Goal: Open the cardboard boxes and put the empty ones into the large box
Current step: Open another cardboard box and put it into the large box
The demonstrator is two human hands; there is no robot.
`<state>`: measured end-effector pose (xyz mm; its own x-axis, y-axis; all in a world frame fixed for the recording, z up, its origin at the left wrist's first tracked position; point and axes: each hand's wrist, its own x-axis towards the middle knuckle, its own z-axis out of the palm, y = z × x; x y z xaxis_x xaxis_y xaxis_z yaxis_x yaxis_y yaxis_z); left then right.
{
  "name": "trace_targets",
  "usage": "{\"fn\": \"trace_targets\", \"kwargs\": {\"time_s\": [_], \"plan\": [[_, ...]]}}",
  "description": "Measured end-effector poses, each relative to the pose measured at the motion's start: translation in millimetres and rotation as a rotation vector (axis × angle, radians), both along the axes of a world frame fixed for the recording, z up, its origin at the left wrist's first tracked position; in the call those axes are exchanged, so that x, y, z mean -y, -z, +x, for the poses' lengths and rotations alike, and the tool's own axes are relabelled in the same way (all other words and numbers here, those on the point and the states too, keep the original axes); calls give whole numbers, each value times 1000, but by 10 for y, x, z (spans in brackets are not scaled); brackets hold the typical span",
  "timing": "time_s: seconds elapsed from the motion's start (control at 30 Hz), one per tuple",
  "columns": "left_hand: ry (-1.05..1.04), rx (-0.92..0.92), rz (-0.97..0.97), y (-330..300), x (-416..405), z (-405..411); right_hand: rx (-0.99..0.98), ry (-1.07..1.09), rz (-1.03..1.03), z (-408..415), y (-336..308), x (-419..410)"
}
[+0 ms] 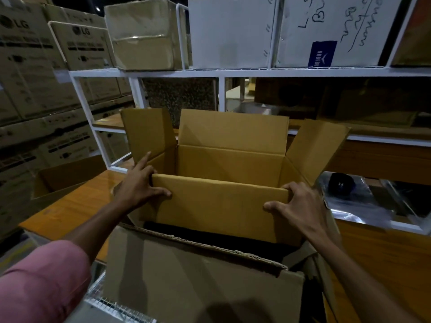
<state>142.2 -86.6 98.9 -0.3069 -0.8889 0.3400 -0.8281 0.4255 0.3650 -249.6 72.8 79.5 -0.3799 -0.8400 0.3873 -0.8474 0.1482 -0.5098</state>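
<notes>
Opened and seemingly empty: small cardboard box (224,183), flaps up, held above the large box (203,273) at near centre. Left hand (140,185) and right hand (296,206) gripping its near wall (fingers curled over). Still to lower inside.

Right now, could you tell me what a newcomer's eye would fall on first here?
At centre, an open cardboard box with all flaps up, gripped at its near flap by the left hand and right hand. Below it gapes the large box; behind, a white shelf carries more boxes.
</notes>
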Motion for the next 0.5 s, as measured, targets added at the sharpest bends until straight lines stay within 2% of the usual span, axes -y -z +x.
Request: {"fn": "trace_targets", "kwargs": {"time_s": [0.33, 0.5], "plan": [[51, 38, 38, -5, 259, -31, 54, 51, 30, 81, 67, 116], [-22, 115, 112, 109, 299, -142, 90, 79, 34, 147, 133, 199]]}}
